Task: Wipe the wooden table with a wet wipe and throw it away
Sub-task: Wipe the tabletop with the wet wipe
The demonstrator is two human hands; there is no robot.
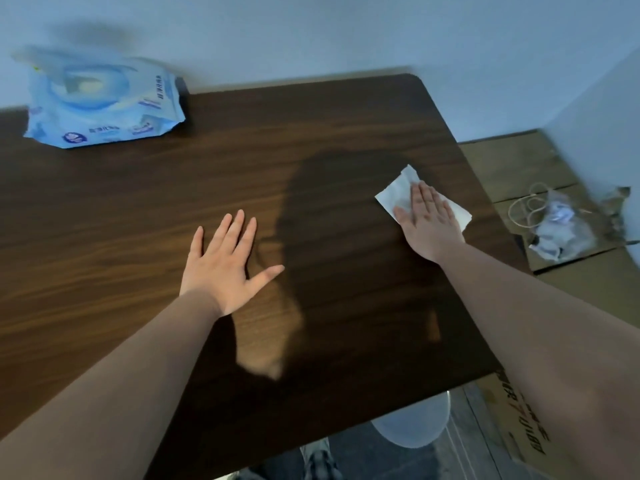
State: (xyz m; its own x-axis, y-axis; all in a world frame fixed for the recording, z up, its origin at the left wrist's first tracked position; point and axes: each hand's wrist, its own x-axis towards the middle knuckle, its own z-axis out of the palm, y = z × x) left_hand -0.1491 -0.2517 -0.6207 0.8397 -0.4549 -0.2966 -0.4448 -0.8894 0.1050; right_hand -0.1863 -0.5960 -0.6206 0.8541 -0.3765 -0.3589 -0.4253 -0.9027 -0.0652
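A dark wooden table (145,209) fills most of the view. A white wet wipe (398,192) lies flat on its right side, near the right edge. My right hand (427,220) presses down on the wipe with flat, extended fingers and covers its middle. My left hand (225,261) rests palm down on the bare table near the centre, fingers spread, holding nothing. An open cardboard box (519,174) with crumpled paper and a plastic bag (557,230) in it stands on the floor to the right of the table.
A blue pack of wet wipes (104,102) sits at the table's far left, against the wall. A white stool (415,424) shows below the table's front edge. Another cardboard flap (519,431) with printed letters is at the lower right. Walls close off the back and right.
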